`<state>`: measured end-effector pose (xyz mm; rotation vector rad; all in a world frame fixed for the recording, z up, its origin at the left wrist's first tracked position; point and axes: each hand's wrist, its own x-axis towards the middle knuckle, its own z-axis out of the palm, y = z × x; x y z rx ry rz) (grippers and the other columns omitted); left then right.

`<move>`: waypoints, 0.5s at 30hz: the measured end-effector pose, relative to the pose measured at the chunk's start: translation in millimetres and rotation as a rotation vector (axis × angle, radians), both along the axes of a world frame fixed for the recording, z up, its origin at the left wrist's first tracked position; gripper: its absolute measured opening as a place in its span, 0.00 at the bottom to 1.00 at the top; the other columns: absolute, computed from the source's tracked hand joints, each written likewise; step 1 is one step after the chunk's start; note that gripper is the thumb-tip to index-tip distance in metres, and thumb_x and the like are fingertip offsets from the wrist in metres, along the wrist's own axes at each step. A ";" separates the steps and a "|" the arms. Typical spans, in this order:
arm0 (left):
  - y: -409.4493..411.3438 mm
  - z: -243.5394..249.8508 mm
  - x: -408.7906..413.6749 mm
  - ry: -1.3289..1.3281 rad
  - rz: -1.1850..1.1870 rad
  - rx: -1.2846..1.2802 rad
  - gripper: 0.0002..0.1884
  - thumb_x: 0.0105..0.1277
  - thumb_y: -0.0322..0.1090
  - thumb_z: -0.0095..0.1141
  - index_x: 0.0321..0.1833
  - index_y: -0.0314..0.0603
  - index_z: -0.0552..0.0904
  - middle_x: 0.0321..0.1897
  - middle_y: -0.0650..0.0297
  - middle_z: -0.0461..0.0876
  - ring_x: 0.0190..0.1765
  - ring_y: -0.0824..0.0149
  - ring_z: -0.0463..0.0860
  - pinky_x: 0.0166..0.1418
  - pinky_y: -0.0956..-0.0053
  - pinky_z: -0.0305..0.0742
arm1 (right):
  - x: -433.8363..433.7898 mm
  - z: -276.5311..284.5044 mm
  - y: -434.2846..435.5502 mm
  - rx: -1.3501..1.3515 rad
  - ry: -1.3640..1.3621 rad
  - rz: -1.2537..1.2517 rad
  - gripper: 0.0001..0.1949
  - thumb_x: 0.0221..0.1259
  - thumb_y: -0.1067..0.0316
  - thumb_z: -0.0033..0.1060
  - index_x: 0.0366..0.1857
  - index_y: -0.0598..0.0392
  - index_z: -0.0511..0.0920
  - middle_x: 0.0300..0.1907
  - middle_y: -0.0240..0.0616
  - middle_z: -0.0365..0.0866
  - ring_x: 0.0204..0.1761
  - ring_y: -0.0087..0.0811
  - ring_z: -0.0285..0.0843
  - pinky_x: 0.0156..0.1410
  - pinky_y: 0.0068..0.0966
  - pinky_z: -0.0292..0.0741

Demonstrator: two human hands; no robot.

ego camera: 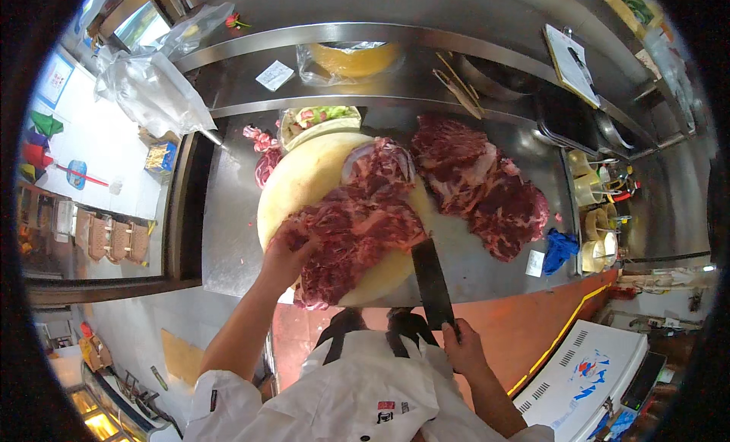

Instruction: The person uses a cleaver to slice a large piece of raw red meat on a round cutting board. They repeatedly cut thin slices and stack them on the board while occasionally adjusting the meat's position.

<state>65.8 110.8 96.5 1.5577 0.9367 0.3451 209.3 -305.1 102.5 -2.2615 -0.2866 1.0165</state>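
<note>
A large slab of raw red meat (359, 219) lies across a round, pale cutting board (296, 179) and hangs slightly over its near edge. My left hand (288, 265) grips the meat at its left side, the fingertips partly hidden in its folds. In my right hand (465, 345) is the handle of a cleaver (432, 282) with a broad dark blade. The blade points away from me, its far end at the right edge of the meat. More raw meat (479, 185) rests on the steel table right of the board.
Beyond the board stands a bowl of chopped vegetables (322, 119), with meat scraps (265, 157) beside it. A blue cloth (559, 251) and a paper slip (535, 263) lie at the right. Seasoning containers (593, 214) line the steel table's (234, 236) right end. A steel shelf (365, 31) spans the back.
</note>
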 end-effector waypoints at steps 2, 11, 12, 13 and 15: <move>-1.6 12.1 45.7 0.035 -0.106 -0.020 0.12 0.76 0.27 0.68 0.56 0.39 0.80 0.50 0.62 0.88 0.56 0.69 0.85 0.63 0.70 0.82 | -4.5 1.1 -2.6 0.003 -0.030 0.006 0.15 0.81 0.56 0.62 0.49 0.61 0.82 0.26 0.33 0.80 0.28 0.22 0.76 0.34 0.29 0.74; 52.6 -28.8 129.8 0.143 -0.428 0.521 0.34 0.72 0.47 0.71 0.77 0.42 0.75 0.73 0.43 0.78 0.70 0.44 0.82 0.72 0.54 0.79 | -27.6 25.5 -5.0 -0.071 -0.002 0.087 0.20 0.80 0.51 0.62 0.54 0.61 0.83 0.35 0.50 0.89 0.37 0.41 0.88 0.46 0.38 0.82; 65.2 -49.9 114.7 0.362 -0.508 0.613 0.40 0.70 0.51 0.73 0.80 0.43 0.72 0.75 0.42 0.76 0.71 0.41 0.80 0.73 0.52 0.78 | -29.7 23.7 -6.2 -0.064 -0.003 0.095 0.20 0.79 0.51 0.62 0.55 0.61 0.83 0.36 0.51 0.90 0.38 0.41 0.89 0.46 0.38 0.83; 70.9 -69.1 99.6 0.584 -0.583 0.701 0.45 0.67 0.54 0.75 0.82 0.44 0.68 0.77 0.41 0.73 0.73 0.38 0.79 0.74 0.50 0.77 | -30.9 20.4 -5.8 -0.056 -0.005 0.104 0.20 0.79 0.51 0.62 0.55 0.61 0.83 0.37 0.52 0.90 0.38 0.42 0.90 0.46 0.38 0.83; 51.1 -82.3 72.2 0.606 -0.572 0.782 0.50 0.63 0.56 0.76 0.84 0.45 0.65 0.75 0.41 0.74 0.73 0.37 0.78 0.75 0.50 0.77 | -33.4 17.1 -5.9 -0.058 0.008 0.099 0.20 0.79 0.51 0.62 0.55 0.61 0.83 0.38 0.53 0.91 0.39 0.43 0.91 0.46 0.38 0.84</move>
